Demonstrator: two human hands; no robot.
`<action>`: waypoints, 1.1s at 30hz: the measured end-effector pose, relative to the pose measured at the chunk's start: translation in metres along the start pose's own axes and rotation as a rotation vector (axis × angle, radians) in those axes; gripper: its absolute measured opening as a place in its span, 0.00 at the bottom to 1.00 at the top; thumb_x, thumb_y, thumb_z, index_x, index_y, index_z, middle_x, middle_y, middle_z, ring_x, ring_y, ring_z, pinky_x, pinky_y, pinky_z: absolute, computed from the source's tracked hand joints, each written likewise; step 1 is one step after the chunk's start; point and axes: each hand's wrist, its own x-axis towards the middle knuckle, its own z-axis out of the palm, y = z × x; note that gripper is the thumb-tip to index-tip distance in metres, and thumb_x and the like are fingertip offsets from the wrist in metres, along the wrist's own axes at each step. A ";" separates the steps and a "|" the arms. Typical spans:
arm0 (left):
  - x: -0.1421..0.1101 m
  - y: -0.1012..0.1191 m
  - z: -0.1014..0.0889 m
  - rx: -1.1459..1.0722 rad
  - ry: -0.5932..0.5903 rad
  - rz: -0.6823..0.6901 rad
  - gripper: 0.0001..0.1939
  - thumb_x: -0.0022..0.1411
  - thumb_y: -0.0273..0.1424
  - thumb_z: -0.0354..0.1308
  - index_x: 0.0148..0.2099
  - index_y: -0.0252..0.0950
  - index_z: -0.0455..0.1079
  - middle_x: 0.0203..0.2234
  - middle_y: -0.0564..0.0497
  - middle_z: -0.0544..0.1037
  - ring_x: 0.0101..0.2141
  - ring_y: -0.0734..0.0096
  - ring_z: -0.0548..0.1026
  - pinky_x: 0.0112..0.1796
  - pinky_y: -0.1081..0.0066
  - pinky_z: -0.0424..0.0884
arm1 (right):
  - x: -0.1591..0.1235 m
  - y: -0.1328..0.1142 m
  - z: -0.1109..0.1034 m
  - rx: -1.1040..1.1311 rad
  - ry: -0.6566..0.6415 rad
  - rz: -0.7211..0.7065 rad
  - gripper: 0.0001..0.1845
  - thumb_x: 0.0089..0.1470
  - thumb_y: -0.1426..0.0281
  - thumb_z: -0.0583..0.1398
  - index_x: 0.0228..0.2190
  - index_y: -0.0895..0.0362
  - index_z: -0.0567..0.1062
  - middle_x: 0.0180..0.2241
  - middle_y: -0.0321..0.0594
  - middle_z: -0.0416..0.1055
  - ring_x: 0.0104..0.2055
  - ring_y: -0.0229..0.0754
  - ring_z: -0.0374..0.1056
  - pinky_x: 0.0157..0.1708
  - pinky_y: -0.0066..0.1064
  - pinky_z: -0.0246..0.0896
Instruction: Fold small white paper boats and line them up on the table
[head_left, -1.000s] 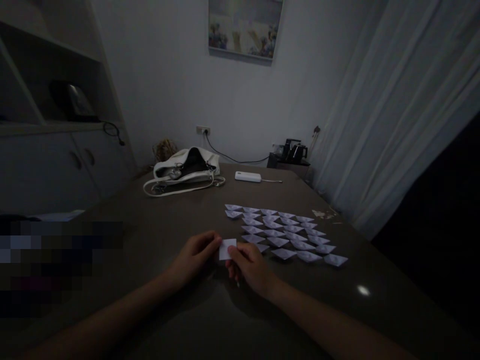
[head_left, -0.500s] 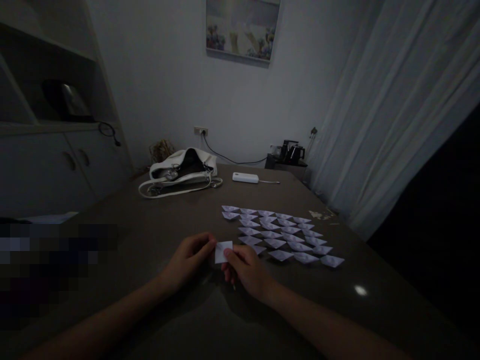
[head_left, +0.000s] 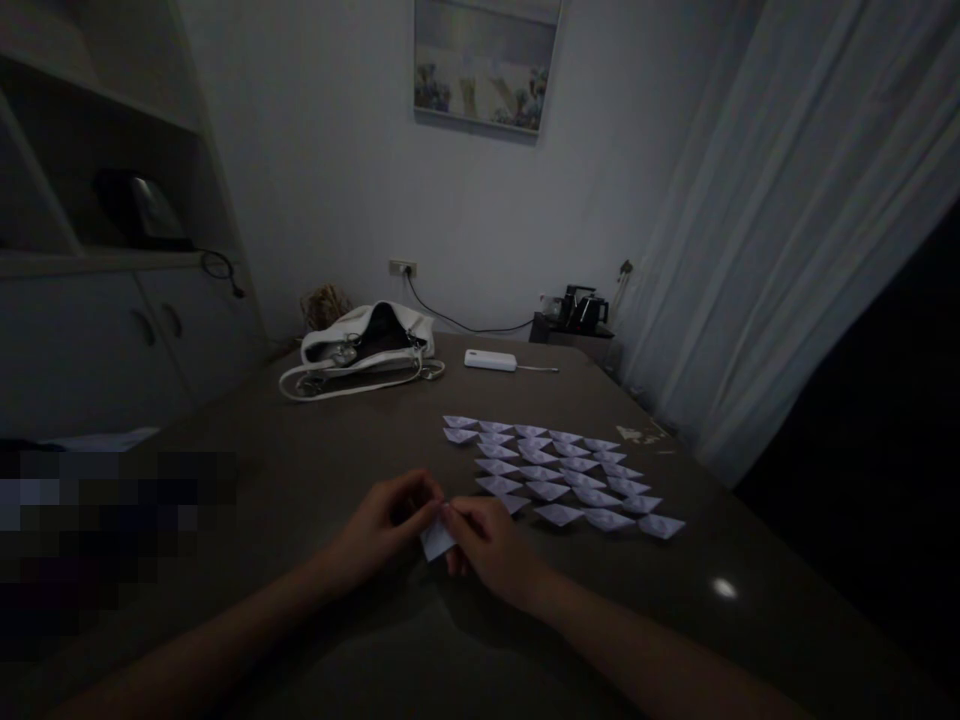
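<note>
A small folded piece of white paper (head_left: 436, 541) is held between my two hands above the dark table. My left hand (head_left: 390, 515) pinches its upper edge with thumb and forefinger. Close beside it, my right hand (head_left: 491, 545) grips the same paper near the top, thumb on the near side and fingers curled behind. The fingertips of both hands nearly meet and cover the paper's upper part. To the right of my hands stand rows of small white paper boats (head_left: 581, 480); my right hand partly hides the nearest left ones.
A white handbag (head_left: 367, 350) lies open at the back left of the table (head_left: 337, 440). A white power bank (head_left: 490, 360) with a short cable rests at the back. Beyond the table are a kettle (head_left: 589, 312) on a stand and a white curtain (head_left: 697, 250) at right.
The folded paper has turned from a flat-facing square to a corner-down tilt and sits slightly lower. My left fingers have moved right to its top, close to my right thumb.
</note>
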 end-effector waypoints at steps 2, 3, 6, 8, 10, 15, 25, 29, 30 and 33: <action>0.001 0.000 0.000 0.007 -0.018 0.007 0.13 0.61 0.39 0.51 0.34 0.33 0.66 0.24 0.52 0.71 0.27 0.71 0.69 0.27 0.75 0.64 | -0.001 -0.001 0.001 -0.051 -0.030 -0.004 0.19 0.61 0.64 0.50 0.21 0.59 0.65 0.14 0.32 0.61 0.16 0.30 0.57 0.16 0.21 0.49; 0.001 0.000 0.001 0.010 -0.025 0.005 0.13 0.61 0.39 0.51 0.33 0.33 0.66 0.24 0.52 0.71 0.27 0.71 0.69 0.28 0.75 0.64 | -0.002 -0.002 0.002 -0.067 -0.035 -0.008 0.19 0.61 0.64 0.50 0.21 0.59 0.65 0.14 0.32 0.61 0.15 0.30 0.57 0.16 0.20 0.49; 0.001 0.001 0.001 0.002 -0.031 -0.006 0.13 0.61 0.39 0.50 0.33 0.33 0.65 0.25 0.52 0.70 0.28 0.71 0.69 0.28 0.74 0.65 | -0.002 -0.002 0.003 -0.066 -0.029 -0.014 0.19 0.61 0.63 0.49 0.21 0.59 0.65 0.15 0.32 0.62 0.15 0.30 0.57 0.16 0.20 0.49; 0.000 0.001 0.001 -0.004 -0.022 -0.006 0.13 0.62 0.39 0.49 0.34 0.33 0.65 0.25 0.53 0.70 0.28 0.71 0.69 0.29 0.74 0.65 | -0.001 -0.002 0.003 -0.028 -0.022 -0.004 0.19 0.61 0.62 0.49 0.23 0.59 0.65 0.15 0.32 0.62 0.15 0.30 0.57 0.16 0.20 0.50; 0.001 0.001 0.001 -0.002 -0.008 0.003 0.13 0.62 0.38 0.49 0.34 0.33 0.65 0.25 0.53 0.69 0.28 0.71 0.68 0.29 0.74 0.65 | -0.001 -0.002 0.003 0.004 -0.017 0.016 0.17 0.60 0.61 0.50 0.25 0.58 0.66 0.16 0.31 0.62 0.16 0.30 0.57 0.16 0.20 0.50; 0.003 0.000 0.001 -0.013 0.071 -0.001 0.13 0.60 0.39 0.50 0.31 0.34 0.63 0.23 0.54 0.67 0.26 0.72 0.66 0.26 0.75 0.62 | 0.000 0.000 0.003 -0.053 0.003 0.034 0.16 0.59 0.64 0.52 0.22 0.58 0.64 0.16 0.32 0.63 0.16 0.30 0.58 0.16 0.20 0.50; 0.003 0.001 -0.001 -0.030 0.041 0.011 0.12 0.60 0.38 0.52 0.32 0.33 0.65 0.24 0.53 0.69 0.27 0.72 0.67 0.27 0.75 0.63 | 0.001 0.001 0.003 0.017 0.015 0.030 0.15 0.60 0.65 0.52 0.24 0.58 0.65 0.16 0.32 0.64 0.14 0.31 0.58 0.15 0.21 0.51; 0.003 0.002 -0.002 -0.097 0.078 -0.001 0.12 0.59 0.38 0.53 0.30 0.33 0.64 0.23 0.54 0.67 0.26 0.73 0.67 0.27 0.75 0.63 | 0.002 0.001 0.004 0.017 0.001 0.042 0.17 0.60 0.62 0.52 0.24 0.58 0.66 0.16 0.32 0.65 0.15 0.30 0.58 0.15 0.20 0.51; 0.003 0.003 -0.001 -0.108 0.077 -0.008 0.12 0.59 0.38 0.53 0.30 0.33 0.64 0.23 0.54 0.68 0.26 0.73 0.67 0.27 0.75 0.63 | 0.002 0.001 0.004 0.007 0.004 0.041 0.18 0.59 0.61 0.52 0.23 0.59 0.66 0.16 0.32 0.65 0.15 0.30 0.58 0.15 0.20 0.50; 0.004 0.005 -0.001 -0.134 0.090 -0.029 0.12 0.59 0.38 0.53 0.31 0.33 0.65 0.24 0.54 0.69 0.27 0.72 0.67 0.28 0.74 0.64 | 0.003 0.003 0.003 0.005 0.028 0.032 0.19 0.60 0.61 0.52 0.21 0.58 0.65 0.15 0.32 0.64 0.14 0.30 0.58 0.14 0.21 0.50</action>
